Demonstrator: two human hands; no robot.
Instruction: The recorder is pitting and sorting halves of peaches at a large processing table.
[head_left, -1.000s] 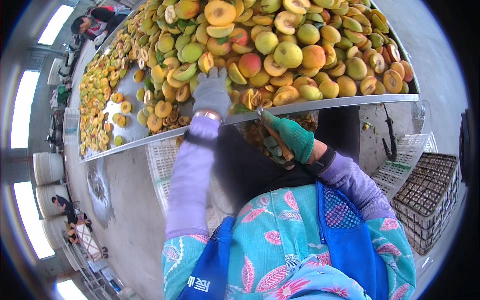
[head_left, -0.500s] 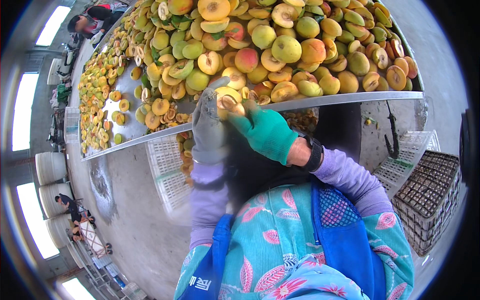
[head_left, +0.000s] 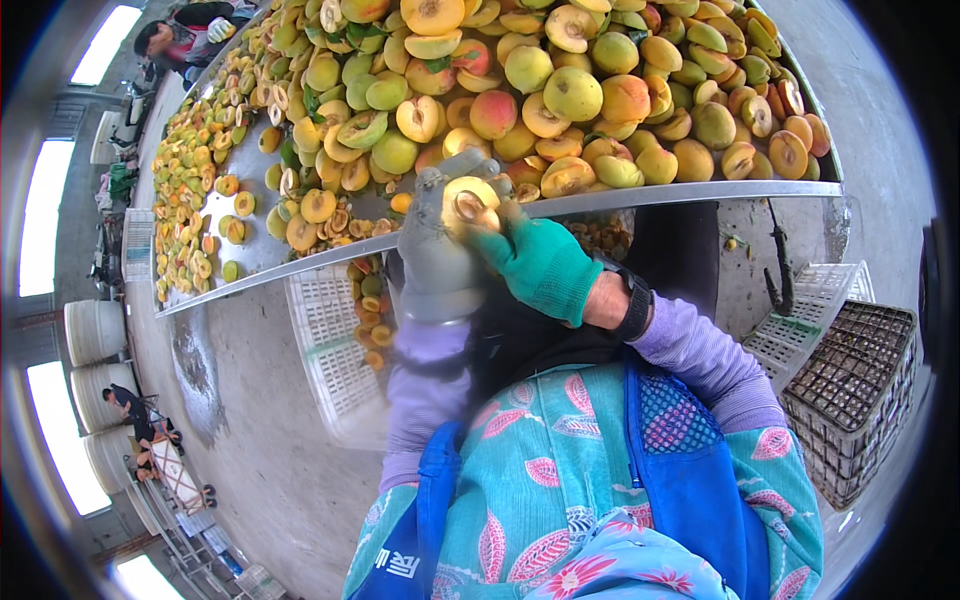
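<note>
My left hand (head_left: 432, 250), in a grey glove, is closed around a peach half (head_left: 463, 193) with its pale yellow cut face turned up. At the middle of that face is a brown, curved shape at the pit hollow. My right hand (head_left: 548, 268), in a green glove, has its fingers pinched together against the near edge of the half. What those fingers hold, if anything, is hidden. Both hands are just over the front rim of a metal table (head_left: 680, 192), beside a heap of whole and halved peaches (head_left: 572, 95).
Below the table's left part stands a white crate (head_left: 335, 350), with peach pieces (head_left: 368, 310) next to it. To my right are a pale crate (head_left: 815, 315) and a dark-stained crate (head_left: 855, 385). A co-worker (head_left: 190, 40) is at the table's far left end; another person (head_left: 135, 410) is by a cart.
My left hand and the peach half have shifted slightly right, and the cut face shows more fully. My right hand stays close against it. The far-left co-worker's gloved hand has moved.
</note>
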